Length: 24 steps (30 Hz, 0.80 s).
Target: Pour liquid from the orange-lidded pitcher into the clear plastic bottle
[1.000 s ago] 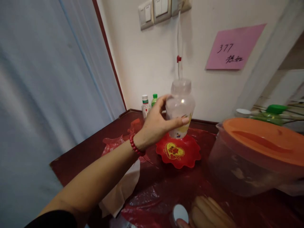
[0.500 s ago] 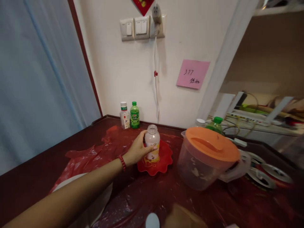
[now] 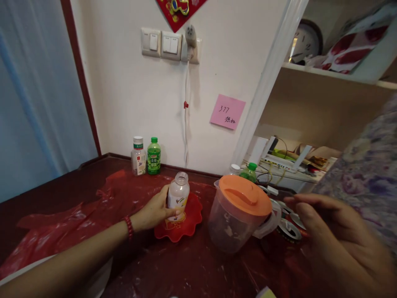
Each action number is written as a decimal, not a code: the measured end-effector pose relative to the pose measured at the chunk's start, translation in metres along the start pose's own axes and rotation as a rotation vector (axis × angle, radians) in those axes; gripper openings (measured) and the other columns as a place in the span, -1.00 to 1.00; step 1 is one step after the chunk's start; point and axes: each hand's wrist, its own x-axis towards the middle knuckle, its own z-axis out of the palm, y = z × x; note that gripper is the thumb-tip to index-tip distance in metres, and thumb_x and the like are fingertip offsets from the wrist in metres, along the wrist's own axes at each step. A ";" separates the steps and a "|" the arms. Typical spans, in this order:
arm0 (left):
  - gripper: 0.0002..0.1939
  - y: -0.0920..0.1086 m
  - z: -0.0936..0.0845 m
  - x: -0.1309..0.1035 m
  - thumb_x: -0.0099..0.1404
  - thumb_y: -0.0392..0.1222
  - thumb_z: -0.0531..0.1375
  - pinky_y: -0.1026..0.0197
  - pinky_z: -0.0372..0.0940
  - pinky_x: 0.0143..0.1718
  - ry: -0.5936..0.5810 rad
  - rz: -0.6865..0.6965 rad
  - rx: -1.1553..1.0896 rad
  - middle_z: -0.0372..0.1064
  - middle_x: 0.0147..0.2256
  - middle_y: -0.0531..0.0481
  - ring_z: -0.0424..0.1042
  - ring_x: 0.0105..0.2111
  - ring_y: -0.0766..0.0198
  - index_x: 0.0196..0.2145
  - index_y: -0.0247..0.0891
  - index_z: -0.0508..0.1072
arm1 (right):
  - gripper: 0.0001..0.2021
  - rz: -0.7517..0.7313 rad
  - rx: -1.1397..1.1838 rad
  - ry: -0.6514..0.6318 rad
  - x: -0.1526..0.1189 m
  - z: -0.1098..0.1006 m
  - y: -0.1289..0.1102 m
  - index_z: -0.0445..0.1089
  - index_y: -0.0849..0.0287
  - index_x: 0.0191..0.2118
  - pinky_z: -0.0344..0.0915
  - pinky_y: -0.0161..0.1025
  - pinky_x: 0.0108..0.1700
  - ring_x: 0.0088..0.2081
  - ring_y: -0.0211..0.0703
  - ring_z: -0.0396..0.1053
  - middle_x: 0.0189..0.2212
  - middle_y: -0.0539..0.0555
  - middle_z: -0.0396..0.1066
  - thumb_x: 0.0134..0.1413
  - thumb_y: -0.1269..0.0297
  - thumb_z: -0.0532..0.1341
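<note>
My left hand (image 3: 156,209) is closed around a clear, uncapped bottle (image 3: 178,198) with a yellow-and-white label, keeping it upright. Under the bottle lies a red dish with a wavy rim (image 3: 195,225). At the right, close to the camera, my right hand (image 3: 341,240) is raised with thumb and forefinger pointing left, loosely bent. Nothing shows between those fingers; the other fingertips are hidden. Nearest to it are the handle of a clear plastic jug (image 3: 228,231) with an orange lid (image 3: 245,194) and some round metal-topped cans (image 3: 290,229).
Two bottles, one clear with a white cap (image 3: 138,157) and one green (image 3: 154,157), stand by the wall. Further bottles (image 3: 249,171) are behind the jug. Red plastic film (image 3: 102,203) covers the dark table. Shelves (image 3: 325,74) and floral fabric (image 3: 356,153) are at the right.
The view has turned right, so the table things sit further left. My right hand has risen from the blurred lower edge to the right side. My left hand still holds the bottle.
</note>
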 end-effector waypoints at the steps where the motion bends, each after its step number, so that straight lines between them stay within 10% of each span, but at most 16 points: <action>1: -0.29 0.000 -0.003 -0.002 0.11 -0.04 0.38 -0.08 0.30 0.14 -0.007 -0.001 0.014 0.40 0.09 -0.20 0.40 0.09 -0.06 0.14 -0.22 0.20 | -0.56 0.022 -0.038 -0.043 0.007 0.001 0.011 0.48 0.02 -0.07 0.40 -0.18 -0.13 -0.04 0.04 0.45 -0.09 0.05 0.51 0.06 -0.17 0.30; 15: -0.35 0.005 -0.009 -0.021 0.09 -0.10 0.34 -0.01 0.21 0.18 0.004 -0.057 0.161 0.38 0.14 -0.19 0.36 0.14 -0.06 0.12 -0.21 0.29 | -0.54 0.519 0.556 -0.213 -0.016 0.036 0.090 0.49 0.02 -0.10 0.45 -0.16 -0.24 -0.23 -0.02 0.46 -0.13 0.05 0.51 0.07 -0.22 0.31; 24: -0.31 0.005 -0.008 -0.030 0.10 -0.17 0.32 -0.03 0.22 0.18 0.046 -0.036 0.144 0.37 0.18 -0.12 0.36 0.16 -0.06 0.19 -0.13 0.27 | -0.47 0.494 0.614 -0.072 -0.004 0.056 0.069 0.27 0.14 -0.51 0.19 -0.50 -0.61 -0.61 -0.40 0.10 -0.59 -0.15 0.19 -0.33 -0.10 0.55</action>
